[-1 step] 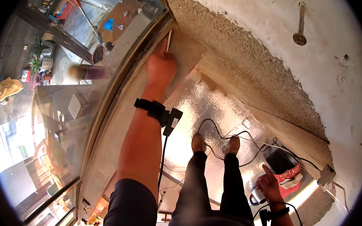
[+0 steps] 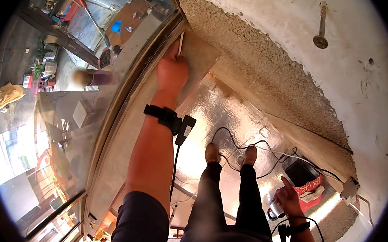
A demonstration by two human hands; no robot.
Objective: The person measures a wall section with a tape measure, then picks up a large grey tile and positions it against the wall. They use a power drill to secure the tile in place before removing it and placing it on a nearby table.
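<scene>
My left hand (image 2: 171,72) is closed on a thin off-white stick (image 2: 181,42) at the upper middle, beside the window frame (image 2: 141,70) on a beige ledge (image 2: 204,44). A black band and small box with a cable are on that wrist. Low on the right, my right hand (image 2: 288,202) has its index finger extended and its other fingers curled beside a silvery mug (image 2: 276,210); I cannot tell whether they grip it. Another black band circles that wrist.
My feet stand on a shiny floor (image 2: 211,115) among tangled cables (image 2: 273,156). A red bag (image 2: 311,196) with a dark tray is at right, near a socket box (image 2: 349,189). A bolt (image 2: 321,40) sticks out of the wall. Glass on the left shows clutter beyond.
</scene>
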